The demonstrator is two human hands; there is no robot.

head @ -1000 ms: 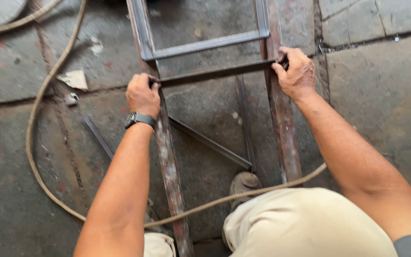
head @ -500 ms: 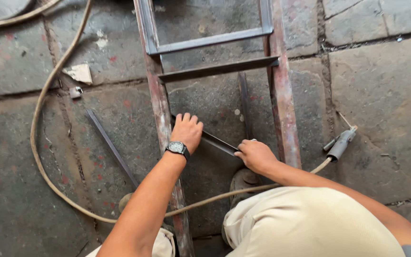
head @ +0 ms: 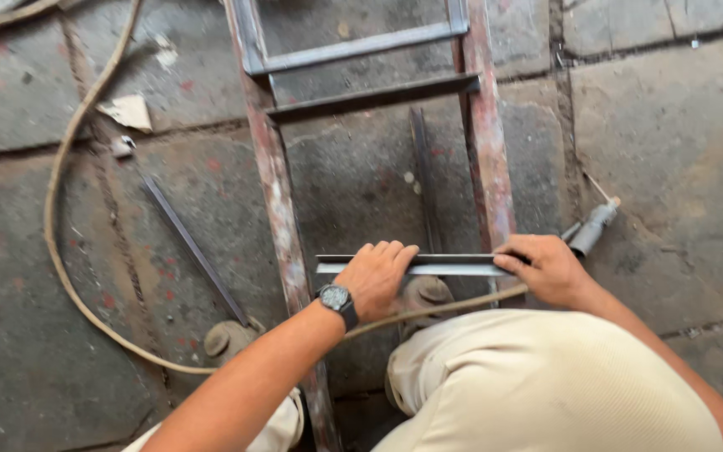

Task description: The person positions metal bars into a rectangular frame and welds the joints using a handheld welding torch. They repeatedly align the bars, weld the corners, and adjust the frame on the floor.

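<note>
Steel angle bar (head: 445, 265), short and grey, lies crosswise over the two rusty rails of a ladder-like frame (head: 282, 226), held level by both hands of a crouching person. Left hand (head: 378, 278), a dark wristwatch (head: 336, 299) on its wrist, closes its fingers over the bar near the left end; right hand (head: 547, 268) grips the right end where the bar meets the right rail. Two crosspieces (head: 370, 96) already span the frame farther up, one pale grey, one darker just below it. Two loose bars lie on the ground: one thin strip (head: 194, 249) slanting to the left of the frame, another (head: 423, 180) lying lengthwise between the rails. One tan cable (head: 60, 251) loops across the ground and passes under the hands to a grey welding holder (head: 593, 226) just beside the right hand. One scrap of paper (head: 131, 111) rests near the cable. Large stained stone slabs (head: 671, 151) with dark joints form the floor. Two worn shoes (head: 229, 339) and pale trousers (head: 546, 385) fill the lower edge.
</note>
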